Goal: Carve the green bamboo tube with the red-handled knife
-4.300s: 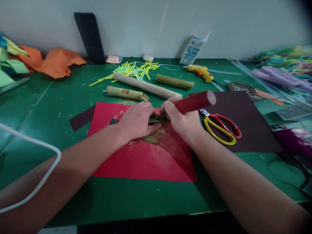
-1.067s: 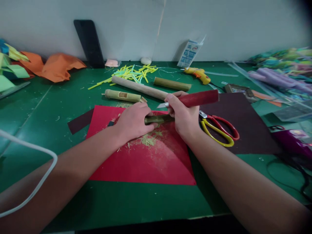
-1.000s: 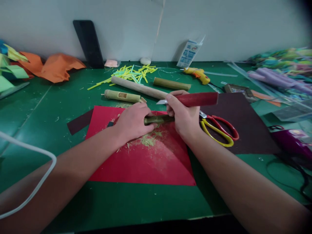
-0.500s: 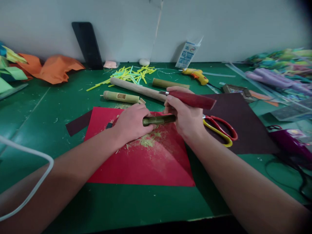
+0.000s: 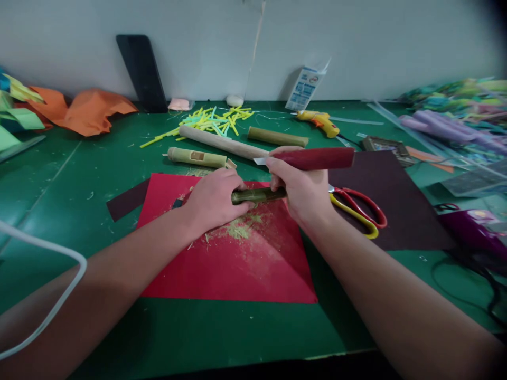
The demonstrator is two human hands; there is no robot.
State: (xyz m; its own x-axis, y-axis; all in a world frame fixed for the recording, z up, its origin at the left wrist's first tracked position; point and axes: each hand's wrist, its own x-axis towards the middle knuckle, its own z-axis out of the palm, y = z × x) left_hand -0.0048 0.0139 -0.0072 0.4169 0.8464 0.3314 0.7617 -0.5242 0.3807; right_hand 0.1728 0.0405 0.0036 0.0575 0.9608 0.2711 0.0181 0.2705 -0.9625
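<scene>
My left hand (image 5: 217,198) is closed round the left end of a dark green bamboo tube (image 5: 259,196), above a red sheet (image 5: 233,274) strewn with shavings (image 5: 240,229). My right hand (image 5: 303,187) grips a knife (image 5: 312,158) with a red handle, its short blade pointing left above the tube. The fingers of this hand also meet the tube's right end. Behind my left hand lies a pale bamboo piece (image 5: 202,157) with a cut notch. A long pale stick (image 5: 222,144) stretches behind the tube.
Red and yellow scissors (image 5: 362,210) lie on a dark sheet (image 5: 407,211) at the right. Farther back are a bamboo piece (image 5: 277,136), a yellow glue gun (image 5: 320,122) and yellow strips (image 5: 209,121). A phone (image 5: 142,74) leans on the wall. A white cable (image 5: 81,264) crosses the left side.
The knife has turned slightly in my right hand: its blade now shows farther left and lower, and its handle is more level. My left hand and the tube have hardly moved.
</scene>
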